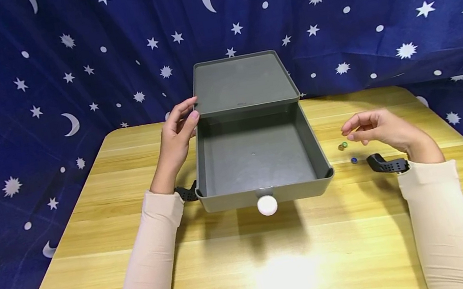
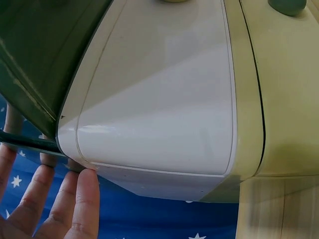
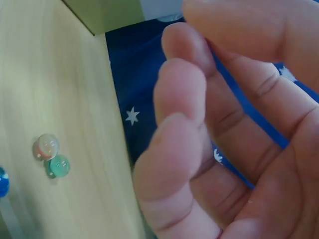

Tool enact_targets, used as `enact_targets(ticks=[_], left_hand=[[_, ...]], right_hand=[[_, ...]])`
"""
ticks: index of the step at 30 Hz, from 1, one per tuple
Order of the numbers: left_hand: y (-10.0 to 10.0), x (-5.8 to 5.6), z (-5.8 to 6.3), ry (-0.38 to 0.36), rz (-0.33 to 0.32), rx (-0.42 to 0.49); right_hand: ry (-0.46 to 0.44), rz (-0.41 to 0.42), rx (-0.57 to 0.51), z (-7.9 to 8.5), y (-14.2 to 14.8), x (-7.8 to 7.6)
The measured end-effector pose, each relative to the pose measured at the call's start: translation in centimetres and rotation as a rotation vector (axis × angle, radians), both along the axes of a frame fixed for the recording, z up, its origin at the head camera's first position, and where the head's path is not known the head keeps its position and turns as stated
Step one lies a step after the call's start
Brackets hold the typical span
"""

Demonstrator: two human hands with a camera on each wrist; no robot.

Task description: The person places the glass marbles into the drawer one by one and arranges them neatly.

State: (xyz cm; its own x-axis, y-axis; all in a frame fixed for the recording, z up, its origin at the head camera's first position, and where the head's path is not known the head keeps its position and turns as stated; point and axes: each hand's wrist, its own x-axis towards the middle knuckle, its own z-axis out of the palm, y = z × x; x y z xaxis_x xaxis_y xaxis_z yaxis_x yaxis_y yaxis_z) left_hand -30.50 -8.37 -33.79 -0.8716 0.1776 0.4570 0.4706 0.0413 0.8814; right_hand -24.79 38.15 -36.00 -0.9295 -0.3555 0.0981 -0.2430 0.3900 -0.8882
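A grey drawer (image 1: 256, 155) with a white round knob (image 1: 267, 205) is pulled out of a small cabinet (image 1: 243, 80), whose top is grey. My left hand (image 1: 178, 133) rests its fingertips and thumb at the cabinet's left side. In the left wrist view the fingers lie along a white and yellow-green side of the cabinet (image 2: 159, 109). To the right, my right hand (image 1: 382, 130) hovers over the table with loosely bent fingers, thumb near the index finger. Close below lie a brown marble (image 1: 341, 147), a green marble (image 1: 345, 144) and a blue marble (image 1: 353, 160).
The wooden table (image 1: 115, 247) runs out to both sides and toward the front. A dark blue curtain (image 1: 107, 73) with white moons and stars hangs behind and beside it. Black wrist camera mounts (image 1: 387, 164) sit under the sleeves.
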Motion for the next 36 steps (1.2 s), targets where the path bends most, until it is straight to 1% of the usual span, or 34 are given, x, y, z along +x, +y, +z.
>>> enact_targets(ticks=[7, 13, 17, 20, 26, 36], left_hand=[[0.0, -0.1, -0.2, 0.005, -0.003, 0.002], [0.0, -0.1, -0.2, -0.004, -0.003, 0.007], [0.0, -0.1, -0.1, -0.007, -0.007, 0.010], [0.0, -0.1, -0.1, -0.005, -0.006, 0.009], [0.0, -0.1, -0.1, -0.001, 0.004, -0.005], [0.0, -0.1, -0.1, 0.006, 0.002, -0.006]], right_hand=[[-0.086, -0.016, 0.024, -1.2, 0.8, -0.3], [-0.130, -0.026, 0.032, -1.9, 1.3, -0.5], [-0.184, -0.055, 0.063, -2.1, 1.4, -0.5], [-0.223, -0.081, 0.106, -2.0, 1.4, -0.5], [-0.266, -0.099, 0.198, -2.1, 1.4, -0.5], [-0.340, -0.111, 0.241, -2.7, 1.7, -0.6]])
